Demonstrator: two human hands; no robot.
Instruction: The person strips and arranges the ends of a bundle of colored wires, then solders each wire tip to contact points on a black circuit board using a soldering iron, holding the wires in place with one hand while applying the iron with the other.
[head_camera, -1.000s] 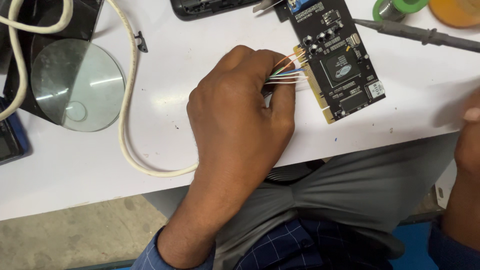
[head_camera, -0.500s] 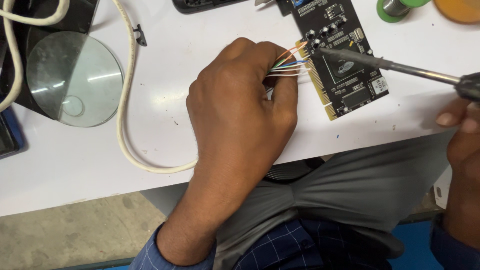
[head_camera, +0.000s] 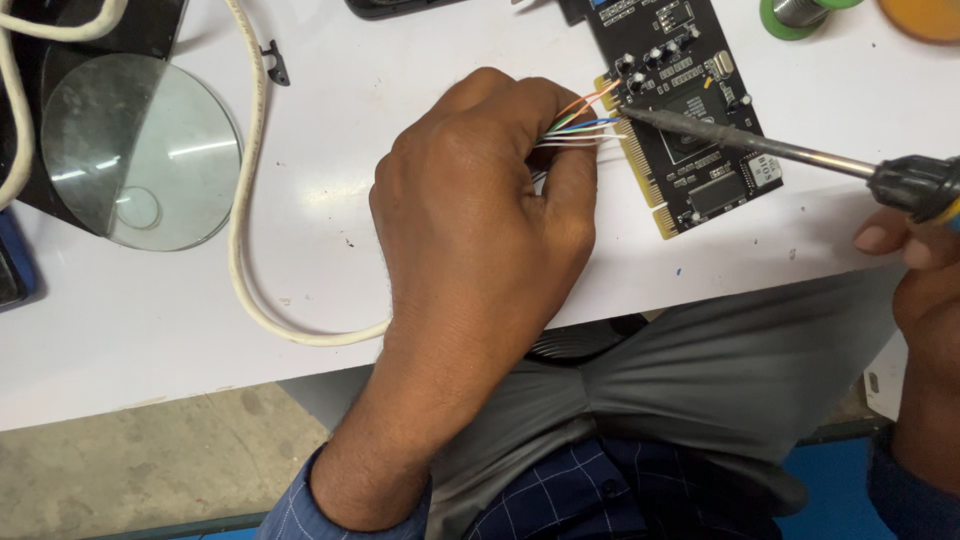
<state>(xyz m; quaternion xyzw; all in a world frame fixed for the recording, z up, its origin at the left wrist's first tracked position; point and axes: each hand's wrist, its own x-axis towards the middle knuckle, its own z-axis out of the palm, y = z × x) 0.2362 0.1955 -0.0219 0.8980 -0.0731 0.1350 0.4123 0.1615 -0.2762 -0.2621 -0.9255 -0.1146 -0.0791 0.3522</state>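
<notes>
My left hand (head_camera: 480, 210) pinches a fan of thin coloured wires (head_camera: 585, 122), their bare ends touching the left edge of a black circuit board (head_camera: 690, 110) with gold edge contacts. My right hand (head_camera: 920, 270) at the right edge grips the dark handle of a soldering iron (head_camera: 760, 145). Its metal shaft lies across the board, and its tip sits right at the wire ends on the board's edge.
A round glass lens (head_camera: 135, 150) on a black base stands at the left. A thick white cable (head_camera: 245, 210) loops over the white table (head_camera: 300, 300). A green solder spool (head_camera: 795, 15) and an orange object (head_camera: 925, 15) sit at the top right. The table's front edge runs by my lap.
My right hand has picked up the soldering iron from the table's far side and brought its tip to the wire ends. My left hand stays in place on the wires.
</notes>
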